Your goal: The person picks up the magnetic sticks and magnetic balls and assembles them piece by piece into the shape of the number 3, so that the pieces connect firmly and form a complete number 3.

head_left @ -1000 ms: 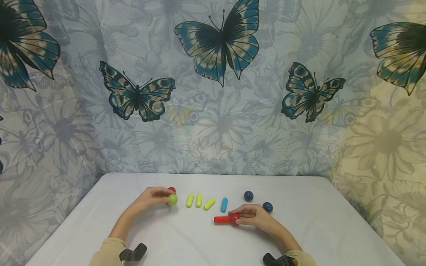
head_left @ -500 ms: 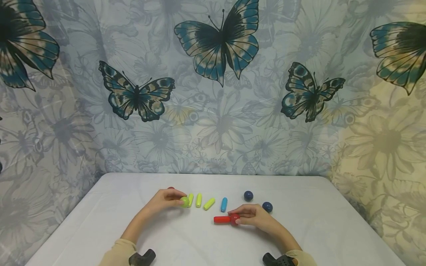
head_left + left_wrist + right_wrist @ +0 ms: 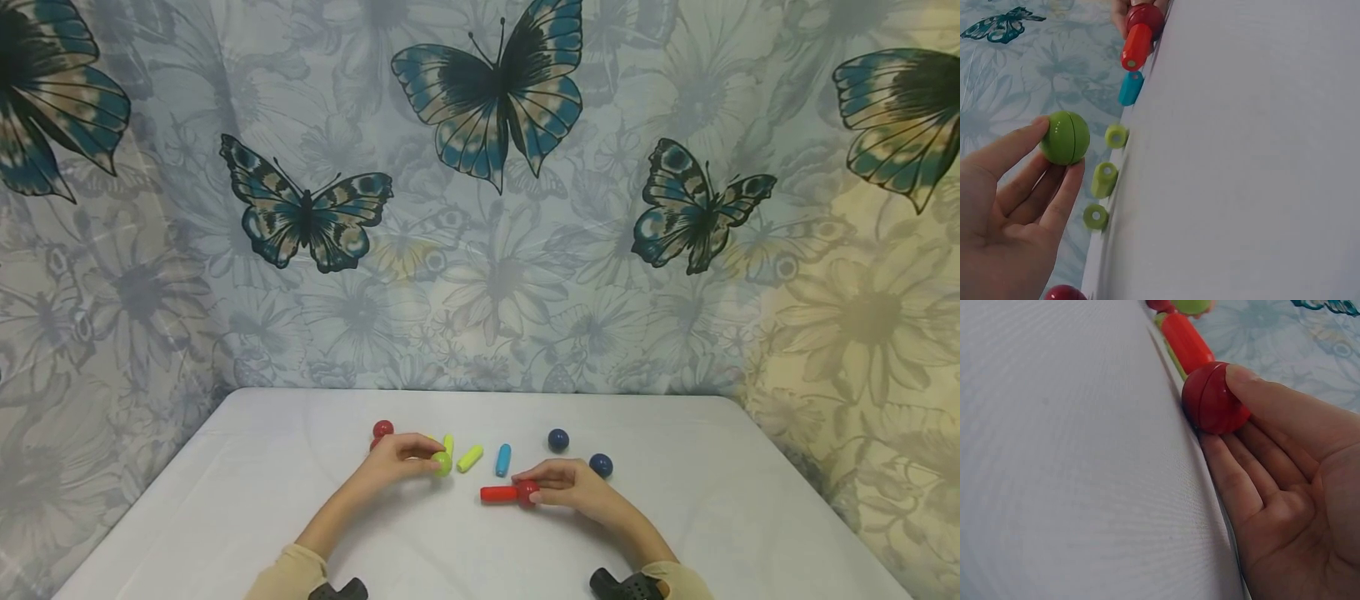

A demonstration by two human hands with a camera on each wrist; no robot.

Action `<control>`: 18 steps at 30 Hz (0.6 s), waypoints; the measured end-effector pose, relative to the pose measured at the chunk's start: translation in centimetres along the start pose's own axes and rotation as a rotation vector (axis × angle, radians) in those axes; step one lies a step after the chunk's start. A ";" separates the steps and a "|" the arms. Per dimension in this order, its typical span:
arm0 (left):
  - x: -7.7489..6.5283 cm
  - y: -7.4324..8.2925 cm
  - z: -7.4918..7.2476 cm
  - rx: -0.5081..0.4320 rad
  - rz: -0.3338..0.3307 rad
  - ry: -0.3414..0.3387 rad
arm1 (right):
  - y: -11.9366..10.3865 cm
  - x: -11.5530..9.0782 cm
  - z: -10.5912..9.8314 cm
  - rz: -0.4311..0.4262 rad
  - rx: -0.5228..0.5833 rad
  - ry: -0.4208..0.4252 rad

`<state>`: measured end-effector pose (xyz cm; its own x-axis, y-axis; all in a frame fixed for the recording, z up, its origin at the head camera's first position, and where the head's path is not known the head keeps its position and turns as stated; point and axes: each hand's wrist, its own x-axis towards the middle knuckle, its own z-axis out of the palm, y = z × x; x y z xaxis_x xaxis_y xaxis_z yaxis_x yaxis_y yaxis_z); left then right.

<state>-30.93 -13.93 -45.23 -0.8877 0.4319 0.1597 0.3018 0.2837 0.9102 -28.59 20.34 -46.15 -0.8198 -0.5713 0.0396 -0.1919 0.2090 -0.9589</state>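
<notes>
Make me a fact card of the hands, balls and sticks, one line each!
Left hand: pinches a green ball
Right hand: pinches a red ball
Red stick: one end meets that red ball
Blue stick: lies on the white table
Yellow-green sticks: three, near the left hand
Dark blue balls: two, beyond the right hand
Loose red balls: one clear, another mostly hidden

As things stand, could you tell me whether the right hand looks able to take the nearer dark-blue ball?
Probably not without letting go: the right hand pinches a glossy red ball, though the dark-blue ball lies nearby.
</notes>
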 end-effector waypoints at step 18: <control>-0.1 0.1 2.7 -0.047 -0.014 -0.045 | 0.2 0.1 0.0 -0.010 0.009 -0.011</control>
<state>-29.86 -11.62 -46.14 -0.8748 0.4667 0.1299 0.2716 0.2505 0.9292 -28.68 20.36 -46.31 -0.8121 -0.5817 0.0462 -0.1954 0.1965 -0.9608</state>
